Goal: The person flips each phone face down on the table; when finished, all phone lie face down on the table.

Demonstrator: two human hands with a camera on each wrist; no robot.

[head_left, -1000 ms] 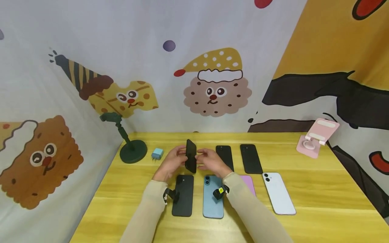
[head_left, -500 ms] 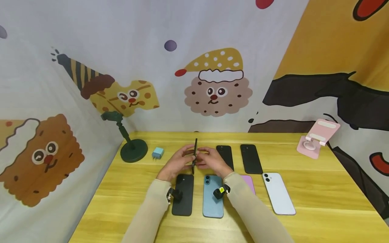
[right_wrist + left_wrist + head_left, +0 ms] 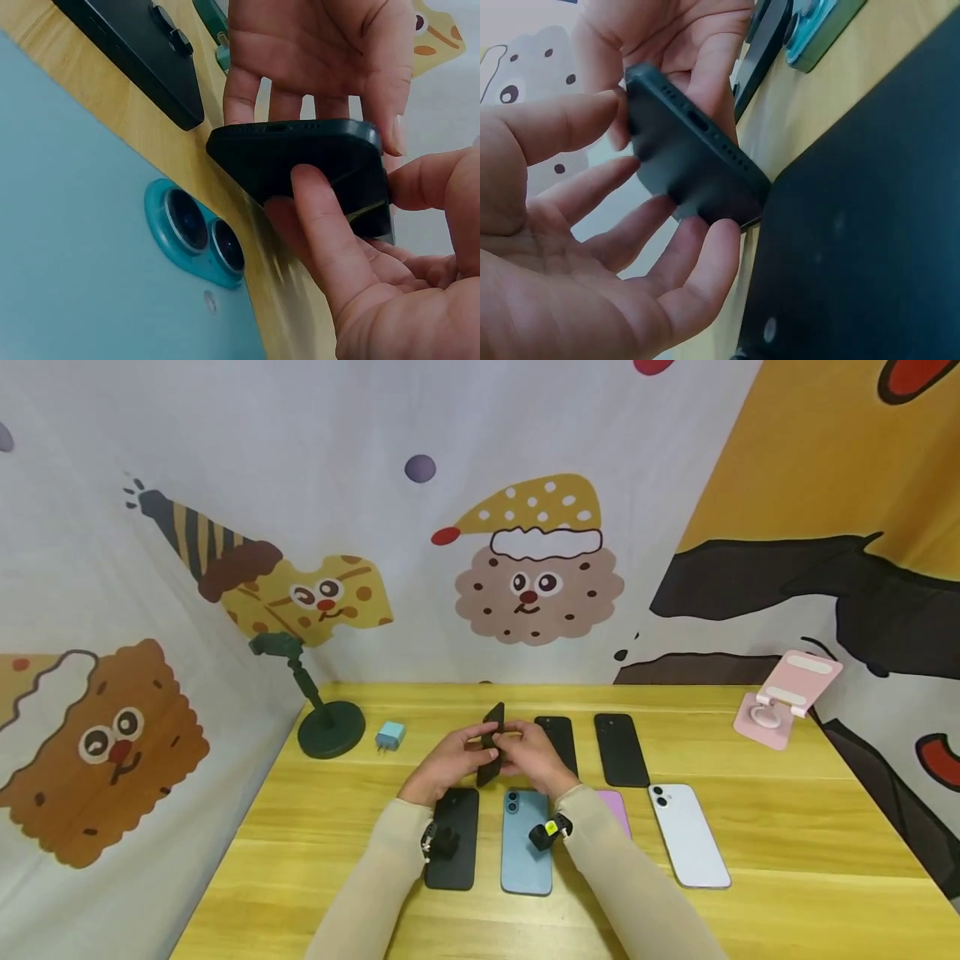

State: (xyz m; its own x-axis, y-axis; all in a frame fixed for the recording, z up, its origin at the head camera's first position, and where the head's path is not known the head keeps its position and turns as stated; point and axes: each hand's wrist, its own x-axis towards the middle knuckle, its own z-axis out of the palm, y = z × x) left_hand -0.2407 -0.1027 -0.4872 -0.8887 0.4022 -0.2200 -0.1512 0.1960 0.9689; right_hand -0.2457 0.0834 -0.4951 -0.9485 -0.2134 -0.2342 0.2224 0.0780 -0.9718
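A black smartphone (image 3: 489,770) stands tilted on its edge between both hands, above the table. My left hand (image 3: 450,762) grips it, fingertips on one broad face and thumb at its edge, as the left wrist view shows of the phone (image 3: 682,146). From the other side my right hand (image 3: 536,758) holds it too; in the right wrist view its fingers lie on the dark face and its thumb is at the edge. Below the left wrist lies another black phone (image 3: 459,818), and a blue phone (image 3: 527,872) lies under the right wrist.
On the wooden table, two black phones (image 3: 557,735), a partly hidden purple phone (image 3: 617,808) and a white phone (image 3: 688,837) lie to the right. A dark green stand (image 3: 332,732) and blue charger plug (image 3: 390,734) are at back left, a pink folding stand (image 3: 797,683) at back right.
The held phone has turned about its upright axis, from one face showing, through edge-on, to a slant. Both hands have shifted slightly right with it, the left more, and moved closer together.
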